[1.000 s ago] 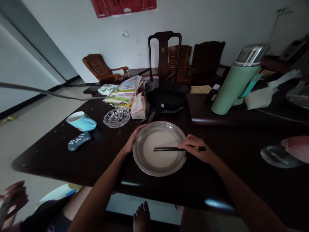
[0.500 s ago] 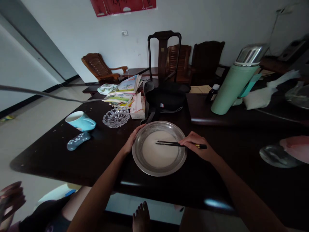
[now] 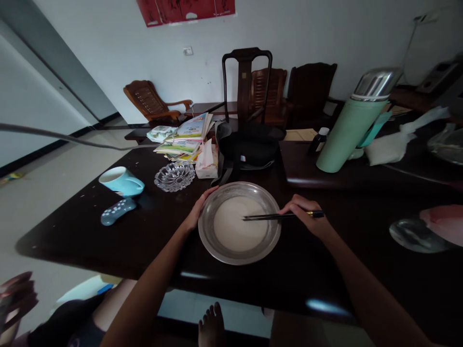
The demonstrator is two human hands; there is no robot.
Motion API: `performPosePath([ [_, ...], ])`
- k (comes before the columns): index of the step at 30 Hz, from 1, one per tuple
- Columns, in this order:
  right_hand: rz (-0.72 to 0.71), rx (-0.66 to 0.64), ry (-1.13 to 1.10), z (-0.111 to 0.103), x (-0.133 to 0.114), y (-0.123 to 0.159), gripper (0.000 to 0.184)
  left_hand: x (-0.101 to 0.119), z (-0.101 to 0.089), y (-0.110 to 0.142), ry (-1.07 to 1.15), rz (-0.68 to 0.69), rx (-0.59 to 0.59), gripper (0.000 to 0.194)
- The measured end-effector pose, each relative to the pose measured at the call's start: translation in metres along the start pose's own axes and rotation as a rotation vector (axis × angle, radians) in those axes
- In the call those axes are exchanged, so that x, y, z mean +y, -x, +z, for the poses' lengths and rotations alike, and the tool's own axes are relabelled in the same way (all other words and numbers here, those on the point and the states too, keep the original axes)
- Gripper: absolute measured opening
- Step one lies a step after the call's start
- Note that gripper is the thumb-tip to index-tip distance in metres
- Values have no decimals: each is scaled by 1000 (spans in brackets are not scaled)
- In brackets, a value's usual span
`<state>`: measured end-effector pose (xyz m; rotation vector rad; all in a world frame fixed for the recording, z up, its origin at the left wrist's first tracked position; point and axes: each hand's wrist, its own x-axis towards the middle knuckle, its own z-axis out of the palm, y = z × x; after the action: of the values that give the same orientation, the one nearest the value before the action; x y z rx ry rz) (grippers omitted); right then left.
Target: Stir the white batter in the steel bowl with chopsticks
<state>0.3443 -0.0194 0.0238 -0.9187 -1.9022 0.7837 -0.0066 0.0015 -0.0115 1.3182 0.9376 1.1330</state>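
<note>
A round metal bowl [image 3: 207,241] stands on the dark table in front of me, with a whitish liquid [image 3: 233,231] covering its bottom. My left hand [image 3: 198,210] grips the bowl at its left side, fingers along the outer wall and partly hidden. Black chopsticks [image 3: 265,217] are pinched in my right hand [image 3: 306,214], just off the bowl's right rim. Their tips are close together and dip into the liquid near the middle.
Left of the bowl are a glass dish [image 3: 175,177], a light blue mug [image 3: 122,181] and a game controller [image 3: 118,211]. Behind it lie a tissue pack [image 3: 208,166] and a black bag [image 3: 249,150]. A green thermos [image 3: 343,132] stands right. Another person's hand [image 3: 18,296] shows lower left.
My right hand has shifted to the right with the chopsticks, and their tips have moved right through the liquid. My left hand and the bowl stay in place.
</note>
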Motion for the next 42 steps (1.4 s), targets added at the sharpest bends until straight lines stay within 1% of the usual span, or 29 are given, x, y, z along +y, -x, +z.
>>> performPosePath([
  [2,-3,-39,-25,0,0,0,38,0,0,0,-3,1,4,60],
  [3,-10,-74,-33,1,-1,0,37,0,0,0,-4,1,8,60],
  [5,-31,-133,-31,4,-2,0,30,1,1,0,-1,-4,16,60],
  [6,-36,-138,-21,4,-2,0,26,1,1,0,3,-8,20,60],
  [8,-30,-93,3,3,-2,0,25,1,1,1,9,-15,17,60],
  [11,-17,2,-10,-2,1,0,33,1,0,1,2,-3,10,59],
  [12,-28,4,-30,-2,1,0,36,1,0,1,0,-1,6,59],
  [14,-46,-45,-52,1,0,1,37,0,0,0,0,0,10,60],
  [17,-67,-122,-8,5,-3,0,28,2,1,0,0,-4,28,63],
  [19,-79,-99,27,4,-4,0,25,3,2,0,-2,-7,32,62],
  [22,-75,-14,11,0,-2,0,32,3,2,0,6,-10,15,60],
  [23,-69,-7,-6,-1,-2,0,35,3,2,0,6,-8,12,60],
  [25,-64,-45,-24,1,-3,0,33,1,1,-1,1,-7,18,61],
  [28,-74,-106,11,4,-5,0,24,-1,-1,-3,-12,3,24,64],
  [30,-56,-63,34,2,-4,0,25,-1,-2,-3,-23,8,26,64],
  [33,-7,11,5,-1,-2,0,34,-1,-2,-2,-35,-2,23,62],
  [35,-7,-26,-22,1,-1,1,35,-1,-2,-1,-36,0,18,62],
  [38,-62,-117,-11,6,-2,1,26,-2,-2,-2,-27,14,14,62],
  [40,-86,-80,25,6,-2,0,21,-2,-2,-2,-12,12,12,62],
  [42,-56,10,51,2,-1,0,24,-2,-1,-2,1,1,14,61],
])
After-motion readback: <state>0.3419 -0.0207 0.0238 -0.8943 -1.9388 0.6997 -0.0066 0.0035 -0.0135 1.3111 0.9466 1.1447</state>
